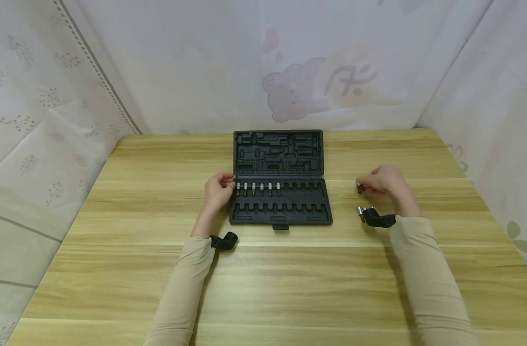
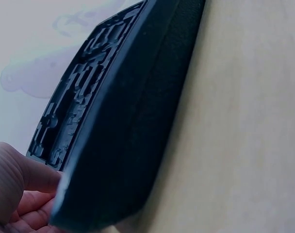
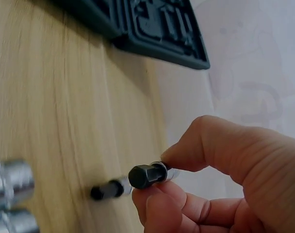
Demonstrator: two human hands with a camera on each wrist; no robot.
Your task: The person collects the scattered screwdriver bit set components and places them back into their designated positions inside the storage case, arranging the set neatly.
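Note:
A black plastic bit case [image 1: 280, 218] lies unfolded on the table, lid toward the back. Several silver bit sockets [image 1: 261, 188] stand in a line in the left part of its upper row of slots; the lower row holds none. My left hand [image 1: 218, 191] grips the case's left side, thumb and fingers at its edge in the left wrist view. Off to the right of the case, my right hand [image 1: 383, 179] pinches a hex bit socket [image 3: 143, 176] between thumb and fingers, its black hex tip pointing away from the palm. Another bit socket [image 3: 106, 191] with a dark tip appears just behind it.
More silver bit sockets [image 1: 361, 212] lie on the wooden table [image 1: 289, 283] near the right wrist, partly covered by the black wrist camera [image 1: 377, 219]. A pale printed curtain [image 1: 194, 72] hangs along the table's back and sides.

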